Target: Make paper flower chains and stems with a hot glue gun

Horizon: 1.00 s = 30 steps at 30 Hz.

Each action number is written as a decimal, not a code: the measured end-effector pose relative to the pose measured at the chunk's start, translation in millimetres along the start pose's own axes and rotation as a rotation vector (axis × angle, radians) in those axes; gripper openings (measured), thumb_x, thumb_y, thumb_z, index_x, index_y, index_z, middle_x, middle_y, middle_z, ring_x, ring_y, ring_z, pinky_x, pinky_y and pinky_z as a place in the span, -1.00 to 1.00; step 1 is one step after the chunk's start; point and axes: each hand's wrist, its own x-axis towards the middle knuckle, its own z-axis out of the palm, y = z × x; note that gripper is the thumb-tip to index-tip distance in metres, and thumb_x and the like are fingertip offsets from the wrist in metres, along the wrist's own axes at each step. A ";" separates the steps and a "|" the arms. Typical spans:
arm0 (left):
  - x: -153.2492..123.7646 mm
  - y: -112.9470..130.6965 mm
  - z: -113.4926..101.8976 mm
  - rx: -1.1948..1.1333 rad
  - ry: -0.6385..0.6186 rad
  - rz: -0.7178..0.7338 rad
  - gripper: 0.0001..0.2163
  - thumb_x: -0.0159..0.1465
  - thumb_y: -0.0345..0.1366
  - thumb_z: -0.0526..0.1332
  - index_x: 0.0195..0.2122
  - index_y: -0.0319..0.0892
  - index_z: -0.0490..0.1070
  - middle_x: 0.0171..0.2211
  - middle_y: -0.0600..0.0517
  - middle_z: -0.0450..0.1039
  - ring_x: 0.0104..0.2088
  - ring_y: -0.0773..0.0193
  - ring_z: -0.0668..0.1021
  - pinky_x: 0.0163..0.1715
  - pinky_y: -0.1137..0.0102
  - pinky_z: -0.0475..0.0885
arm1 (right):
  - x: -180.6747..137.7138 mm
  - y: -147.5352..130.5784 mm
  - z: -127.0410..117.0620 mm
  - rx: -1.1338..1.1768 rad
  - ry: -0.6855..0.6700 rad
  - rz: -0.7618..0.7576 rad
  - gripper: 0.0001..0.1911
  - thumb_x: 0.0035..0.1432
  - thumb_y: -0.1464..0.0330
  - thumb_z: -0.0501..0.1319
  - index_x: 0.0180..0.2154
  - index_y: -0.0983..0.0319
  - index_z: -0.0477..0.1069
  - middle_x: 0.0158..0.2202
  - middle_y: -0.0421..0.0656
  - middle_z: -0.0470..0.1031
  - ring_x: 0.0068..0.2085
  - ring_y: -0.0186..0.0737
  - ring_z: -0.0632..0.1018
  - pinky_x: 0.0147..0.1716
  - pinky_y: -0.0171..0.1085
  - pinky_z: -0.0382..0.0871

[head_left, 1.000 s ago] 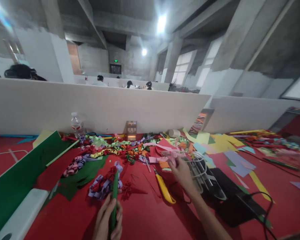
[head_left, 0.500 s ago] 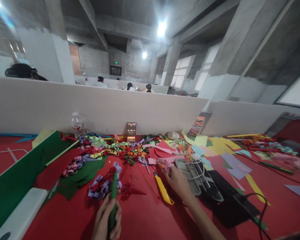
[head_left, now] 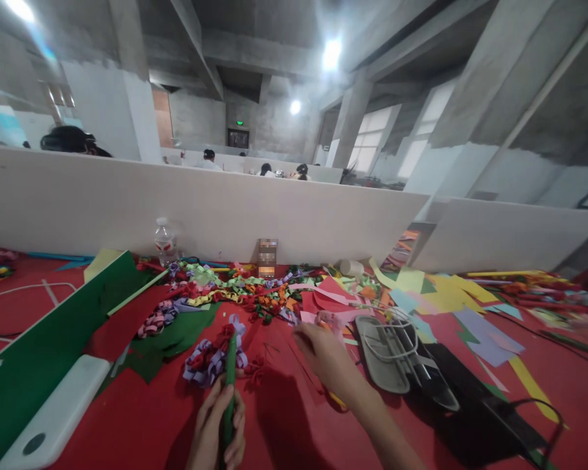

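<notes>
My left hand point(head_left: 216, 432) is closed round a green rolled paper stem point(head_left: 230, 382) near the bottom edge, holding it upright. Red and purple paper curls point(head_left: 210, 356) sit at the stem's top. My right hand point(head_left: 326, 358) hovers over the red tabletop to the right of the stem, with its fingers pinched on a small pink paper piece point(head_left: 329, 320). A yellow knife lies mostly hidden under that wrist.
Coloured paper chains point(head_left: 215, 295) and paper scraps point(head_left: 421, 287) litter the red table point(head_left: 127, 424). A grey wire-framed device point(head_left: 387, 346) and black gear point(head_left: 480, 405) lie to the right. A green sheet point(head_left: 53, 339), bottle point(head_left: 165, 240), phone point(head_left: 267, 258) and white partition point(head_left: 127, 209) are also here.
My right hand has drawn back from the paper pile toward me and leftward with the pink piece, and it now covers the yellow knife. The left hand keeps its hold on the green stem.
</notes>
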 end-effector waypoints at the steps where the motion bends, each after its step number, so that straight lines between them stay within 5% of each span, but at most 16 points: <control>1: 0.3 0.0 0.0 0.001 0.015 0.016 -0.57 0.12 0.07 0.39 -0.39 -0.15 0.25 -0.67 0.22 0.29 -0.87 0.53 0.20 -0.87 0.61 0.07 | 18.1 -5.0 2.8 -0.011 -0.005 -0.067 -0.73 0.39 0.41 0.00 -0.21 0.21 0.48 -0.24 -0.11 0.60 -0.25 -0.18 0.59 -0.31 -0.32 0.28; 6: 2.0 1.1 -1.6 0.057 0.069 0.040 -0.49 0.07 0.11 0.42 -0.16 -0.12 0.32 -0.62 0.22 0.36 -0.85 0.50 0.24 -0.86 0.57 0.16 | 110.3 -14.5 27.4 -0.131 -0.145 -0.281 -0.74 0.34 0.47 0.10 -0.09 0.20 0.55 -0.09 -0.09 0.60 -0.08 -0.21 0.58 -0.13 -0.36 0.33; 10: 2.2 2.9 0.0 0.057 0.091 0.046 -0.42 0.01 0.16 0.43 -0.11 -0.11 0.34 -0.65 0.25 0.32 -0.86 0.49 0.21 -0.86 0.56 0.12 | 146.9 -18.5 47.4 -0.261 -0.301 -0.385 -0.82 0.21 0.45 0.24 -0.20 0.17 0.61 -0.12 -0.09 0.63 -0.08 -0.15 0.60 -0.15 -0.35 0.35; 30: -3.0 9.2 12.0 0.084 0.126 0.082 -0.42 0.04 0.14 0.42 -0.07 -0.12 0.34 -0.65 0.22 0.36 -0.84 0.49 0.23 -0.83 0.58 0.13 | 153.4 -29.7 64.1 -0.479 -0.381 -0.411 -0.81 0.21 0.44 0.20 -0.23 0.28 0.60 -0.18 0.07 0.65 -0.14 -0.02 0.66 -0.20 -0.27 0.44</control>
